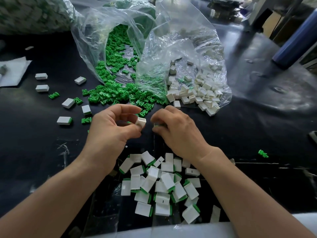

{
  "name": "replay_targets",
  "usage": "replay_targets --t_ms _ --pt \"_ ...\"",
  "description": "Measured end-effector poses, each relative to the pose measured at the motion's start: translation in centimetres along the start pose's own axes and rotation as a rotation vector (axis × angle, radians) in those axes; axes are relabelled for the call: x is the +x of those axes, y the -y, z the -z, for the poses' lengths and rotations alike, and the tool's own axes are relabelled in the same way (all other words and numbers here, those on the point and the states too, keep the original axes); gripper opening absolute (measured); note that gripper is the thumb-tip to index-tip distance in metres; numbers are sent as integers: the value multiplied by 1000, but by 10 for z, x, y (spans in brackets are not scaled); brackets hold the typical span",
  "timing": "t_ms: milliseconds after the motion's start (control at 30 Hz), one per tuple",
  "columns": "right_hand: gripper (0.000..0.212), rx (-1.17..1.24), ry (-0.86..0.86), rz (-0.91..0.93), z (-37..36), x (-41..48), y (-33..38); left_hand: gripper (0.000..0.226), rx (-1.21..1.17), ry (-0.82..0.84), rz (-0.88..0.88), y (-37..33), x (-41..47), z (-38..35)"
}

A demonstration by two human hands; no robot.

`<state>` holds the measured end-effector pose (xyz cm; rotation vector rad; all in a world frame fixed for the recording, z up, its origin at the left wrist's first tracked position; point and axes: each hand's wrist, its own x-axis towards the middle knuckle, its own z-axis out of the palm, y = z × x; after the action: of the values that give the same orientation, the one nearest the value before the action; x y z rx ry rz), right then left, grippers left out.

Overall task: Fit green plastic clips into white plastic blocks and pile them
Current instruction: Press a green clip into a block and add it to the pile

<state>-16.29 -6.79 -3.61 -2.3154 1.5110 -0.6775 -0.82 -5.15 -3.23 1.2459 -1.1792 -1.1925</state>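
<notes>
My left hand [111, 124] pinches a hollow white block [141, 122] between thumb and fingers, its open end facing right. A short gap to the right, my right hand [173, 126] pinches a small green clip [156, 125], mostly hidden by the fingers. Loose green clips [116, 93] spill from a clear plastic bag [120, 36] just beyond my hands. Empty white blocks [193, 93] lie in a second clear bag to the right. A pile of fitted white blocks with green ends [163, 184] lies between my forearms, near the table's front edge.
The table top [42, 152] is black. Several blocks, some fitted, [64, 120] and clips are scattered at the left. A white cloth [13, 71] lies at the far left, a dark blue cylinder [295, 43] at the back right, one stray clip [263, 153] at the right.
</notes>
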Motion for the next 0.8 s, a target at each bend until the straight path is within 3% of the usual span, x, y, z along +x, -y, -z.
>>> replay_targets --t_ms 200,300,467,600,800 --pt "10 312 -101 -157 12 -2 -4 34 -76 36 28 -3 -2 -2" --pt "20 506 -58 -269 14 -1 -4 31 -89 43 40 -5 -3 -2" --pt "16 918 -28 -367 18 -1 1 28 -101 65 48 -7 -5 -3" --pt "24 961 -12 -313 21 -3 6 29 -79 91 43 -8 -7 -5" --pt "16 980 -12 -334 20 -5 9 30 -55 100 33 -8 -7 -4"
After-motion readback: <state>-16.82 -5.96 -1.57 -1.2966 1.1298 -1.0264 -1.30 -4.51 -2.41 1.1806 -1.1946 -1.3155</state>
